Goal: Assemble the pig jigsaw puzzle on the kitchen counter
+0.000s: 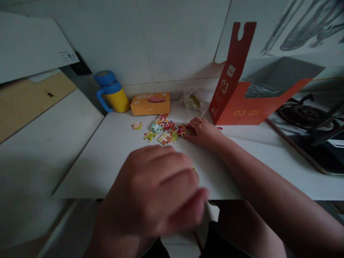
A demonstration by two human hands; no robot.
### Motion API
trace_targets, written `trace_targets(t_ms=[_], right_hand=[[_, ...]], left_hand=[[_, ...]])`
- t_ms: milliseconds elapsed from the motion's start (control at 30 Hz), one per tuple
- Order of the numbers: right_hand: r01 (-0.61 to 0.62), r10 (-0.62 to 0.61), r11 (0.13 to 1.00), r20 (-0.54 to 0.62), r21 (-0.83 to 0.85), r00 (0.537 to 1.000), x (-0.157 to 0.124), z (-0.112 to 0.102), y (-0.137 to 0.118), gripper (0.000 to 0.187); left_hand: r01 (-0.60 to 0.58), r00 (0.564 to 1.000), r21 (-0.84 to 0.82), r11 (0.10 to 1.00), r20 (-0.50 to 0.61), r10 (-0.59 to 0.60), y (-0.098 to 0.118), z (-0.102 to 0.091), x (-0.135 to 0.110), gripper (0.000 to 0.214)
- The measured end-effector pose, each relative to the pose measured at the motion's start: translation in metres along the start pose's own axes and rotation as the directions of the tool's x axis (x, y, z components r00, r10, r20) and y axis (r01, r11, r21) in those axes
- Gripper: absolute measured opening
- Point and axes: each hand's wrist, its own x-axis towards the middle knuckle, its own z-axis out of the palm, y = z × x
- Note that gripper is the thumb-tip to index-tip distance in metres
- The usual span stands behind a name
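Note:
Several colourful jigsaw puzzle pieces (166, 137) lie in a loose heap on the white counter, with one piece (137, 125) apart on the left. At the right side of the heap, my right hand (202, 130) curls its thumb and fingers round some pieces; its palm hides part of them. My left hand (158, 182) is a blurred fist close to the camera, in front of the counter edge. Whatever it holds, if anything, is hidden. Past its knuckles a small yellow bit (194, 168) shows, mostly covered. A red piece (219, 128) peeks out behind my right wrist.
Against the wall stand a blue-and-yellow flask (114, 94), an orange puzzle box (151, 104) and a clear plastic bag (195, 102). A tall open orange carton (242, 104) stands right of them, near a gas stove (309, 118). A white panel (48, 143) borders the left.

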Motion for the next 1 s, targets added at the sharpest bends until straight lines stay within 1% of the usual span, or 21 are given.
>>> trace_targets(t_ms=[33,67,100,133,200,233,267,333,367,433,500,533,600,700,800,867,933,1000], right_hand=[[0.002,-0.002,1.0,-0.003,0.009,1.0,0.0,-0.001,0.0,0.046],[-0.005,0.005,1.0,-0.012,0.014,1.0,-0.001,-0.003,0.001,0.045],[-0.024,0.024,1.0,-0.028,0.012,0.999,-0.002,-0.006,0.002,0.045],[-0.058,0.058,0.998,-0.05,0.0,0.997,-0.003,-0.009,0.004,0.045],[-0.165,0.159,0.985,-0.095,-0.058,0.983,-0.006,-0.014,0.009,0.048],[-0.221,0.21,0.97,-0.113,-0.096,0.971,-0.007,-0.016,0.01,0.05],[-0.269,0.253,0.955,-0.13,-0.128,0.959,-0.009,-0.017,0.011,0.052],[-0.313,0.29,0.937,-0.154,-0.158,0.945,-0.01,-0.018,0.01,0.055],[-0.303,0.279,0.941,-0.159,-0.152,0.947,-0.01,-0.017,0.007,0.055],[-0.237,0.22,0.964,-0.142,-0.12,0.965,-0.008,-0.014,-0.001,0.052],[-0.162,0.155,0.982,-0.082,-0.096,0.985,-0.006,-0.009,-0.011,0.051],[-0.143,0.139,0.986,-0.049,-0.09,0.989,-0.005,-0.007,-0.015,0.052],[-0.14,0.14,0.986,-0.009,-0.089,0.99,-0.002,-0.003,-0.019,0.053],[-0.149,0.148,0.985,-0.014,-0.091,0.989,-0.001,0.0,-0.021,0.052],[-0.125,0.124,0.987,-0.017,-0.099,0.992,-0.002,0.002,-0.022,0.051],[-0.114,0.112,0.987,-0.02,-0.112,0.993,-0.002,0.004,-0.023,0.05],[-0.129,0.125,0.983,-0.04,-0.127,0.991,-0.002,0.005,-0.022,0.051],[-0.158,0.151,0.979,-0.063,-0.132,0.987,-0.001,0.006,-0.021,0.051]], left_hand=[[0.061,0.995,0.027,0.998,0.078,-0.063,-0.015,0.005,0.004,0.024],[0.134,0.983,0.091,0.987,0.114,-0.144,-0.031,0.01,0.006,0.026],[0.215,0.961,0.17,0.962,0.14,-0.24,-0.048,0.016,0.005,0.028],[0.291,0.928,0.236,0.927,0.164,-0.333,-0.064,0.022,0.003,0.028],[0.395,0.849,0.292,0.871,0.248,-0.467,-0.09,0.034,-0.005,0.027],[0.428,0.817,0.288,0.857,0.282,-0.503,-0.1,0.039,-0.009,0.027],[0.453,0.795,0.265,0.851,0.312,-0.521,-0.107,0.044,-0.013,0.025],[0.488,0.773,0.193,0.851,0.356,-0.524,-0.116,0.053,-0.019,0.021],[0.497,0.769,0.16,0.853,0.375,-0.518,-0.117,0.057,-0.02,0.018],[0.501,0.76,0.124,0.856,0.41,-0.504,-0.117,0.063,-0.022,0.014],[0.501,0.745,0.119,0.857,0.445,-0.497,-0.115,0.068,-0.022,0.011],[0.506,0.733,0.121,0.854,0.462,-0.5,-0.112,0.069,-0.021,0.01],[0.52,0.7,0.127,0.844,0.502,-0.507,-0.105,0.071,-0.02,0.012],[0.522,0.647,0.145,0.84,0.575,-0.501,-0.086,0.07,-0.016,0.03],[0.492,0.576,0.177,0.852,0.667,-0.472,-0.062,0.07,-0.009,0.053],[0.461,0.547,0.19,0.867,0.708,-0.446,-0.047,0.072,-0.004,0.057],[0.439,0.547,0.192,0.878,0.718,-0.431,-0.036,0.075,-0.002,0.055],[0.431,0.561,0.193,0.882,0.708,-0.429,-0.031,0.078,-0.001,0.052]])
